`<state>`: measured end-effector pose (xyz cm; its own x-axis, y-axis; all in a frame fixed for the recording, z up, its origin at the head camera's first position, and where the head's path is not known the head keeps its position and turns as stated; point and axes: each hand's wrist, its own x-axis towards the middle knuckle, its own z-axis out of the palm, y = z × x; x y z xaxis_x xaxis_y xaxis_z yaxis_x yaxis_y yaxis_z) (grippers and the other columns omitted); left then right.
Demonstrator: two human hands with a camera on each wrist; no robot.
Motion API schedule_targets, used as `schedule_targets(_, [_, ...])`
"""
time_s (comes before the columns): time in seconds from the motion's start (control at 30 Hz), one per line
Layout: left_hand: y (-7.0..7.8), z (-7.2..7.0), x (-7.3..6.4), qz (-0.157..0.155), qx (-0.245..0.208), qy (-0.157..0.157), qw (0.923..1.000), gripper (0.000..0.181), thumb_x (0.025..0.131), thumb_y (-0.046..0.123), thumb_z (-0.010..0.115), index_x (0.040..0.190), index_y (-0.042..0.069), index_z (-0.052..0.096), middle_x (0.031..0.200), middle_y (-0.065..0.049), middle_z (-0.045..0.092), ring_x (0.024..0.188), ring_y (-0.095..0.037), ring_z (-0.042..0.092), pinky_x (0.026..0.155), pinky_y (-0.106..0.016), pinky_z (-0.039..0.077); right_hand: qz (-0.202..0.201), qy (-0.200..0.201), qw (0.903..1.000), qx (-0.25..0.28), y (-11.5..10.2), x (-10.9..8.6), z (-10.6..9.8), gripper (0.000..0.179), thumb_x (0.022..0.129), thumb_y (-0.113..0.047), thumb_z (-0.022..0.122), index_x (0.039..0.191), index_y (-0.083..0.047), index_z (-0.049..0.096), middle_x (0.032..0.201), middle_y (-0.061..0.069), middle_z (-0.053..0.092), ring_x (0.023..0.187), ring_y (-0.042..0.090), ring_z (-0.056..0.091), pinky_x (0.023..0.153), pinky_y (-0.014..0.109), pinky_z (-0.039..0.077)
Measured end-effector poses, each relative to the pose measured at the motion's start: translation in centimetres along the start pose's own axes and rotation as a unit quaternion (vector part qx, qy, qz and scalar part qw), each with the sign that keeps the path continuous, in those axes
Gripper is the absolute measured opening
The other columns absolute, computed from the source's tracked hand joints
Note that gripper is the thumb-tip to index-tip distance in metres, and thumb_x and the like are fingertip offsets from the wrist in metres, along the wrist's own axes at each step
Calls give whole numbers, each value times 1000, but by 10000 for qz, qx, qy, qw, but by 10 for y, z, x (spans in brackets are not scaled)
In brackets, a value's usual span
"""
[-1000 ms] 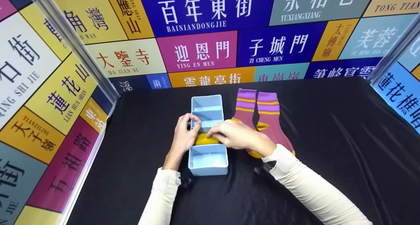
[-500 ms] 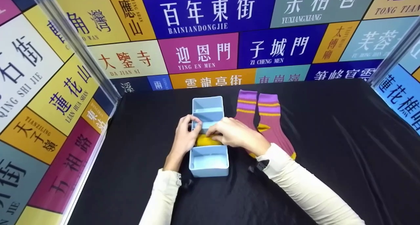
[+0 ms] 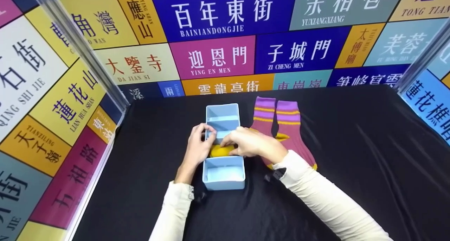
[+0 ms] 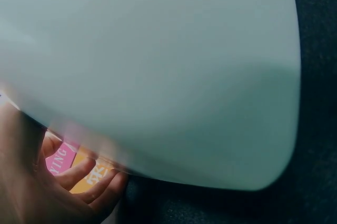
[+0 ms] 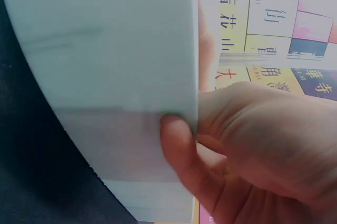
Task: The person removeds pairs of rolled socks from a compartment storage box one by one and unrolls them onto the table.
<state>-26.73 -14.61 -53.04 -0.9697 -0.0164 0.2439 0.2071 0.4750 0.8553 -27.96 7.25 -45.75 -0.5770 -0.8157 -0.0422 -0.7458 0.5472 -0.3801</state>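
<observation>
A light blue storage box (image 3: 224, 184) with several compartments stands lengthwise in the head view. In its middle section sits a soft yellow bundle (image 3: 220, 151), partly covered by my right hand. My left hand (image 3: 198, 142) grips the box's left rim, thumb and fingertips close together there. Over the right rim bends my right hand (image 3: 255, 142), its curled fingertips at the yellow bundle. The right wrist view shows one finger (image 5: 179, 134) against the box's outer wall. What the other right fingertips do is hidden, so I cannot tell if they pinch the bundle.
To the right of the box lies a pair of pink and purple striped socks (image 3: 295, 135) with yellow heels and toes. A black cloth (image 3: 147, 149) covers the table. Behind stand panels (image 3: 214, 56) printed with large characters.
My right hand shifts slightly at the yellow bundle, which now looks rounder and smoother. The right forearm has moved a little to the left. My left hand stays on the rim.
</observation>
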Motion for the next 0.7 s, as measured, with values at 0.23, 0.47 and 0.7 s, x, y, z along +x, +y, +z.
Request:
schedule_targets(0.23, [0,0,0,6,-50,25,10000,6,103,24,73,107,18,72,132,-12,64,130,-29,61,111,-46,53,664,-381,9962,-407,-6,3,-2,41,93,-29,87,133,-28,79,125,-6,81,110,23,75,94,48,61])
schedule_targets(0.47, [0,1,-1,13,-86,-3,10000,8,104,26,72,107,18,72,134,-13,63,130,-30,61,110,-48,54,555,-377,9956,-657,-7,5,-3,32,94,-29,86,126,-31,82,108,-8,82,94,24,72,81,47,60])
schedule_targets(0.7, [2,0,-2,-79,-74,-42,9999,7,104,28,72,107,21,71,137,-13,61,125,-33,67,109,-49,53,278,-149,9967,-746,-3,5,0,11,96,-36,83,105,-29,81,70,-7,57,75,21,63,63,39,47])
